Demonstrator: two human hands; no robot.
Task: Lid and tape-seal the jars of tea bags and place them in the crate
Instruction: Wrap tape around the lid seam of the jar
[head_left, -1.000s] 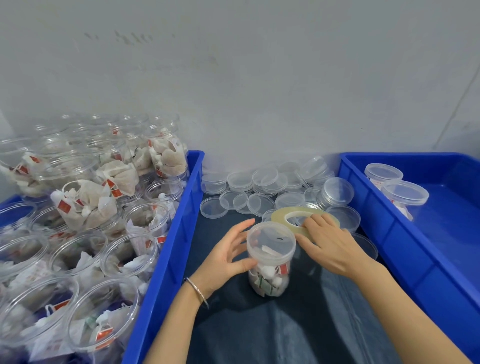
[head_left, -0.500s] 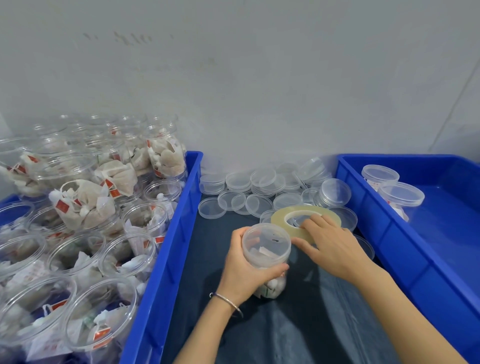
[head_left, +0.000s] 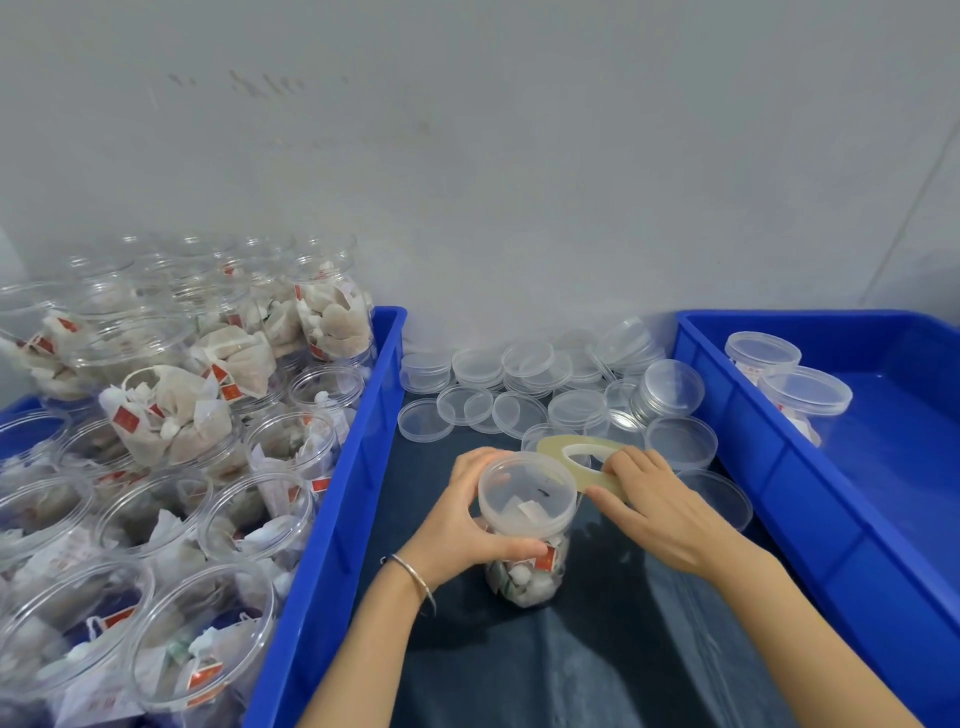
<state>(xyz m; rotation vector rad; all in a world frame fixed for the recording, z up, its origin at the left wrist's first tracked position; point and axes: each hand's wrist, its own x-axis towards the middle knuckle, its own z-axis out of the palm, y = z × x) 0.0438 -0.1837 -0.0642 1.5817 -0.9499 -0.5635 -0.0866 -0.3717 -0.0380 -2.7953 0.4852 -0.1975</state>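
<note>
A clear lidded jar of tea bags (head_left: 527, 525) stands on the dark cloth in the middle. My left hand (head_left: 462, 525) wraps around its upper part just under the lid. Right behind the jar my right hand (head_left: 657, 512) holds a yellowish roll of tape (head_left: 587, 457), tilted up against the jar's lid. A blue crate (head_left: 779, 467) on the right holds two lidded jars (head_left: 789, 384) at its far end.
A blue crate (head_left: 358, 467) on the left is packed with several open jars of tea bags (head_left: 171, 415). Several loose clear lids (head_left: 519, 384) lie in a heap behind the jar, near the grey wall. Dark cloth (head_left: 597, 654) covers the surface between the crates.
My left hand closed around the jar under its lid and turned it slightly. The tape roll in my right hand stayed against the lid's far side.
</note>
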